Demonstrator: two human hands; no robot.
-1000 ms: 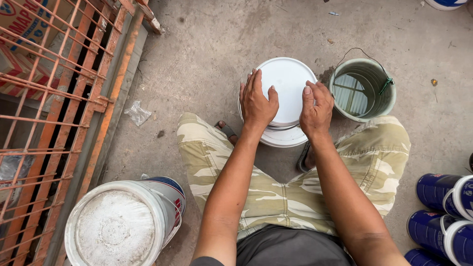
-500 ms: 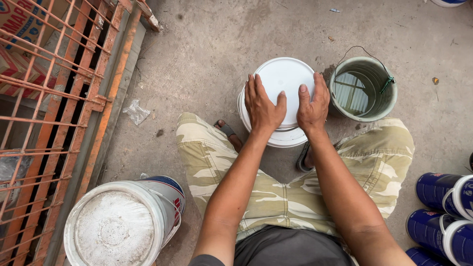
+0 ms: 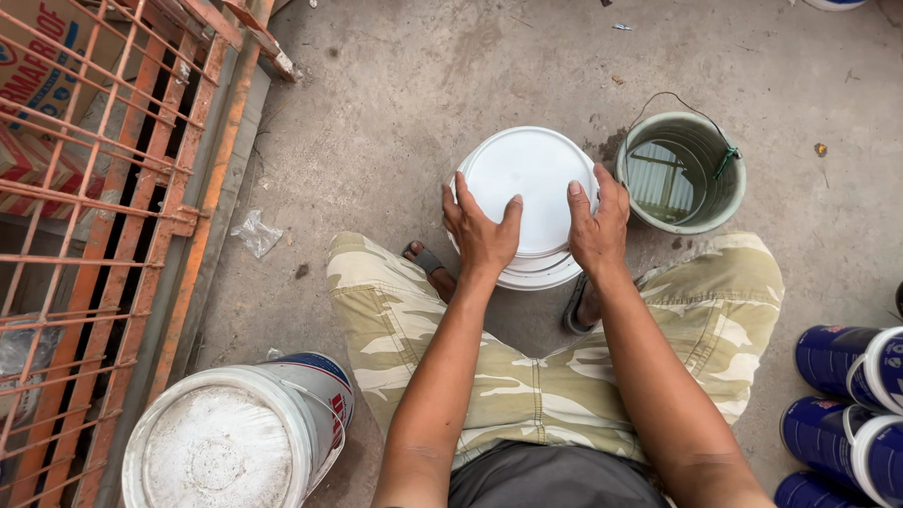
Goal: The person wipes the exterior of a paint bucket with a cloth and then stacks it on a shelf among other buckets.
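Observation:
A white plastic bucket with a white lid [image 3: 527, 183] stands on the concrete floor between my feet. My left hand [image 3: 482, 230] presses on the lid's near left edge, fingers spread over the rim. My right hand [image 3: 597, 221] grips the near right edge of the same lid, thumb on top. Both hands lie flat on the lid. I squat over the bucket in camouflage shorts and sandals.
A green-grey bucket of water [image 3: 684, 172] with a wire handle stands just right of the white one. A large dusty white pail [image 3: 235, 442] sits at the lower left. Dark blue cans [image 3: 851, 362] lie at the right edge. An orange metal grate [image 3: 103, 216] lines the left side.
Both hands have slid slightly down toward the near rim of the lid and pressed closer; the bucket stays in place.

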